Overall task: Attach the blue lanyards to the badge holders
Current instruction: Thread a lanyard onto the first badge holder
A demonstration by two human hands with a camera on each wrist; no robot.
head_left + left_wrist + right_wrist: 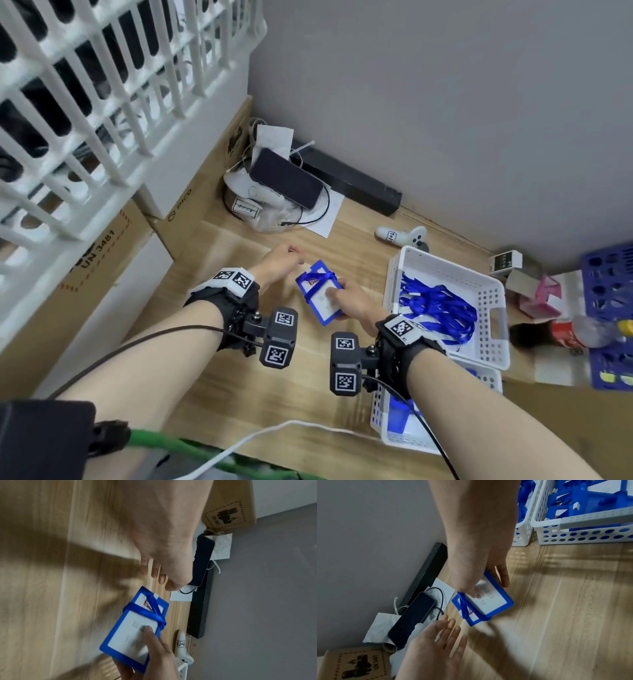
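Observation:
My right hand (339, 295) grips a blue badge holder (317, 299) just above the wooden table, with the thumb (148, 630) on its white card and the fingers (504, 580) under it. A blue lanyard (154, 609) is wrapped around the holder's upper part, crossing the frame (508, 603). My left hand (289, 255) hovers beyond the holder's top edge, apart from it and holding nothing. Its fingers (452, 625) are straight in the right wrist view.
A white basket (445, 263) with several loose blue lanyards (442, 308) stands to the right. A second white basket (380, 425) with blue holders sits nearer me. A phone (286, 178), a black bar (356, 183), a white controller (402, 236) and cardboard boxes (102, 274) line the far and left sides.

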